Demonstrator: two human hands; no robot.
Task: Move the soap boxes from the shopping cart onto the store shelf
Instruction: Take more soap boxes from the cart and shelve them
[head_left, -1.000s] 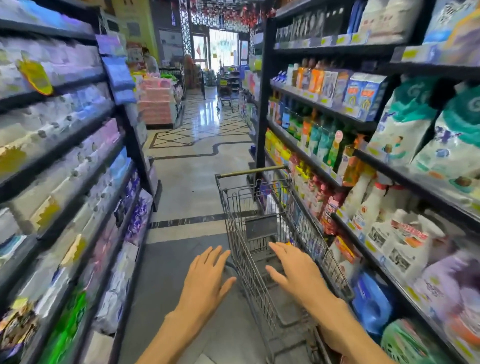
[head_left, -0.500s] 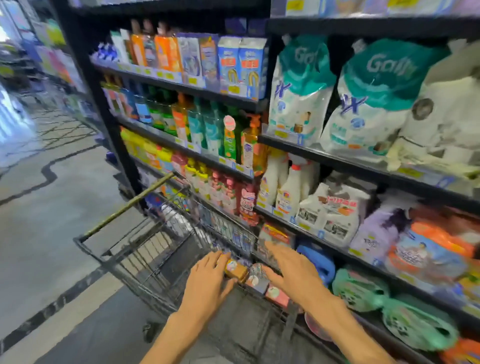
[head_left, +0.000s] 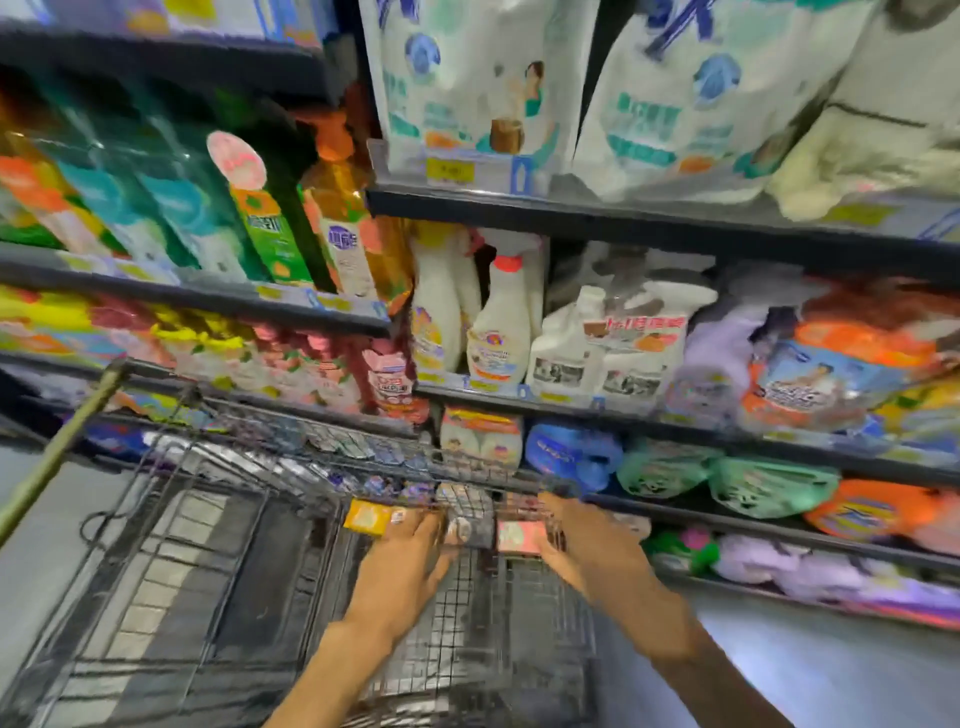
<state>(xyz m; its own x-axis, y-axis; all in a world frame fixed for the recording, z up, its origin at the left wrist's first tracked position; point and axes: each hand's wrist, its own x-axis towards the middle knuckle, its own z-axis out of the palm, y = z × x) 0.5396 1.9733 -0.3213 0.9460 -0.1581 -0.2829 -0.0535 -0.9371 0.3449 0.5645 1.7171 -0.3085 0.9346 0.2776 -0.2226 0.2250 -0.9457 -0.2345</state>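
Observation:
A wire shopping cart (head_left: 171, 561) stands against the store shelf (head_left: 675, 426). At the cart's far end lie soap boxes in a row: an orange one (head_left: 370, 517), a dark one (head_left: 470, 527) and a pink one (head_left: 519, 536). My left hand (head_left: 405, 566) reaches down into the cart, its fingers straight and touching the orange and dark boxes. My right hand (head_left: 592, 551) comes in from the right, fingers extended against the pink box. The picture is blurred, so whether either hand grips a box is unclear.
The shelf holds white spray bottles (head_left: 498, 322), large detergent bags (head_left: 467, 88) above, and green, blue and orange packs (head_left: 763, 483) on the low tier beside the cart. The cart's handle (head_left: 57, 447) sticks out at the left. Grey floor (head_left: 831, 675) lies at the right.
The view has swung down and closer to the shelf and cart. Both hands have pushed deeper into the cart, onto the row of soap boxes.

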